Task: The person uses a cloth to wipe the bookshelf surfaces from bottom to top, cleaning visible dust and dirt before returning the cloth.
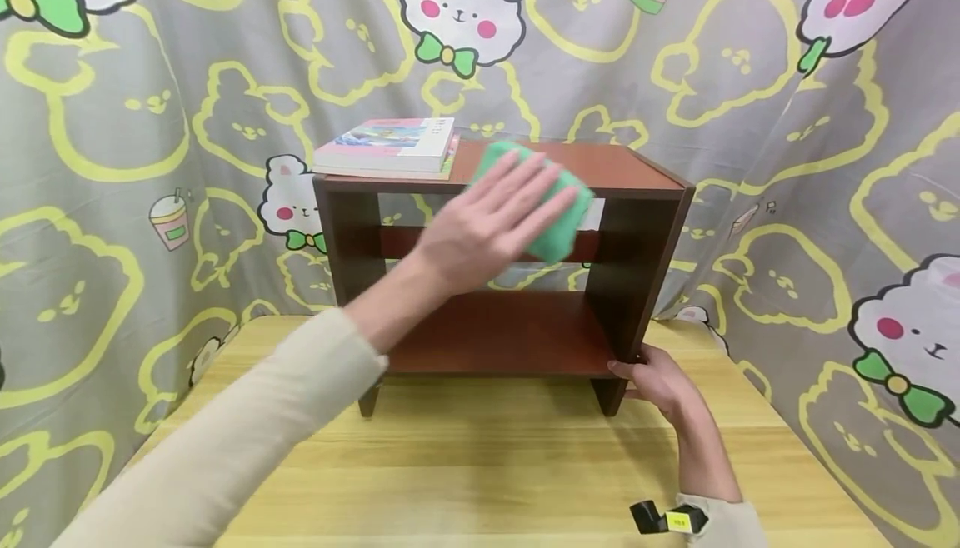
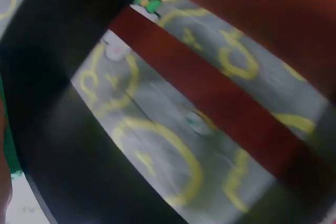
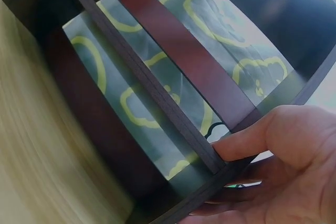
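Note:
A small dark red-brown wooden shelf [image 1: 637, 171] stands on a light wooden table [image 1: 487, 465]. My left hand [image 1: 498, 219] lies flat with straight fingers on a green cloth [image 1: 564, 230], pressing it against the shelf's top front edge. My right hand [image 1: 660, 381] grips the lower front corner of the shelf's right side panel. In the right wrist view the thumb [image 3: 247, 142] presses on the lower board's edge and the fingers curl round the panel [image 3: 210, 195]. The left wrist view shows the shelf's back rail [image 2: 210, 87], blurred.
Two books [image 1: 390, 146] lie stacked on the left of the shelf's top. A grey curtain [image 1: 810, 156] with yellow and white cartoon prints hangs close behind and beside the table. A black and yellow wrist strap [image 1: 667, 520] sits on my right wrist.

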`<state>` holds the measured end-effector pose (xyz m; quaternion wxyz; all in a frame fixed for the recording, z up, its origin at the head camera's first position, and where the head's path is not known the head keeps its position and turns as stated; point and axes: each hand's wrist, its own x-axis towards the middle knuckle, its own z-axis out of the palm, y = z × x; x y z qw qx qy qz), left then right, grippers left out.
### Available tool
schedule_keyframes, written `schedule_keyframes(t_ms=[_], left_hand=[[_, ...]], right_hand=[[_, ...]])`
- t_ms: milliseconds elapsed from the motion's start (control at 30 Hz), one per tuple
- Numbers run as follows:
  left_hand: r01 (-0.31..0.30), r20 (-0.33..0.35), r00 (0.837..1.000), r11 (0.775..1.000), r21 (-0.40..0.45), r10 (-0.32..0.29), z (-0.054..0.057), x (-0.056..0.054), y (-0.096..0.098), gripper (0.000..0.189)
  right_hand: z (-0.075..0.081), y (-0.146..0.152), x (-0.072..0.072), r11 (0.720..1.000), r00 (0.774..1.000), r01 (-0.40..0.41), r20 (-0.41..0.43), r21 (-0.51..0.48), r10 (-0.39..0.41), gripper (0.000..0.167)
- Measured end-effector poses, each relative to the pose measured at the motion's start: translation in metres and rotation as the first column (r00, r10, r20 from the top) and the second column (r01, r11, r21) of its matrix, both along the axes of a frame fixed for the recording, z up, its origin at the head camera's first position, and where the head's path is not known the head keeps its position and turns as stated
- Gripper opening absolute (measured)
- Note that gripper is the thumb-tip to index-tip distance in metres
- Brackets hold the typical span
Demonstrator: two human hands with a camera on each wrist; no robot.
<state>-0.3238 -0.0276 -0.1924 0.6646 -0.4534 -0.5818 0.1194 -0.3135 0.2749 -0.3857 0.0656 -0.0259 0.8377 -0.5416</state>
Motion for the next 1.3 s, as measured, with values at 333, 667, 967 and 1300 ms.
schedule_keyframes(t_ms=[333,667,967,1300], left_hand=[[-0.170,0.062,0.980,0.963,-0.207,0.186,0.017,0.017,0.144,0.057],[-0.280,0.124,0.939,0.924,-0.261,0.320,0.013,0.011,0.166,0.061],[-0.199,0.152,0.959,0.951,-0.239,0.239,0.009,0.003,0.117,0.057],[-0.004,0.072,0.997,0.999,-0.050,0.008,-0.005,-0.013,0.027,0.041]], right_hand=[[0.005,0.002,0.001,0.999,0.999,-0.032,-0.001,-0.019,0.032,0.062],[0.005,0.002,0.001,0.999,0.999,-0.039,-0.014,0.001,0.039,0.062],[0.003,0.000,0.002,0.999,0.999,-0.037,-0.017,0.002,0.038,0.059],[0.000,-0.001,0.000,0.999,0.999,-0.020,-0.027,0.038,0.021,0.062]])
